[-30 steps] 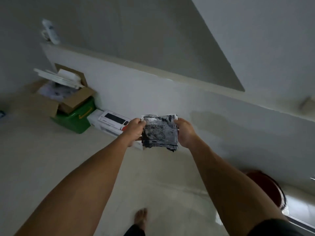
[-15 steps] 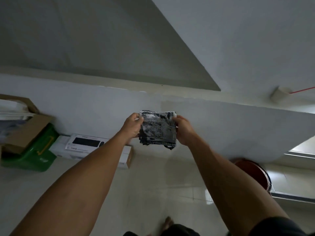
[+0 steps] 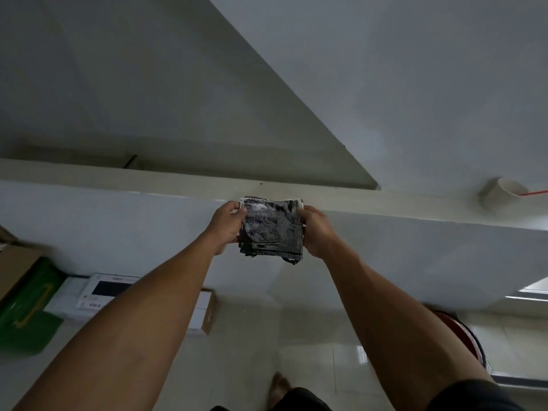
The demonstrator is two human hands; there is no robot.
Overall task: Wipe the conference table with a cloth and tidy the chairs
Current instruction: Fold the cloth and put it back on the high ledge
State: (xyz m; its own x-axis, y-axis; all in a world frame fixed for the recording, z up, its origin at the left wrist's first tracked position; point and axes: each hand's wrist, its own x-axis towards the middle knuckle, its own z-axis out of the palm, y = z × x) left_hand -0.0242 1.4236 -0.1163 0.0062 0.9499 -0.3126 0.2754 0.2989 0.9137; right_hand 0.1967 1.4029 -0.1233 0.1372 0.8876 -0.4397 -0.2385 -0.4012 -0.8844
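A folded dark grey cloth (image 3: 271, 229) with pale speckles is held up in front of me at the middle of the view. My left hand (image 3: 226, 225) grips its left edge and my right hand (image 3: 318, 229) grips its right edge. Both arms reach forward. Behind the cloth runs a low white wall with a cream ledge (image 3: 178, 176). No conference table or chairs are in view.
On the tiled floor at the left lie a white box (image 3: 98, 292), a green bin (image 3: 26, 307) and a cardboard box (image 3: 14, 268). A red round bin (image 3: 465, 333) stands at the lower right. A small white fitting (image 3: 501, 197) sits on the wall at the right. My bare foot (image 3: 278, 387) shows below.
The view has swung right: the boxes slid toward the left edge and the wall fitting came in at the right. Both hands keep hold of the cloth, slightly higher against the ledge.
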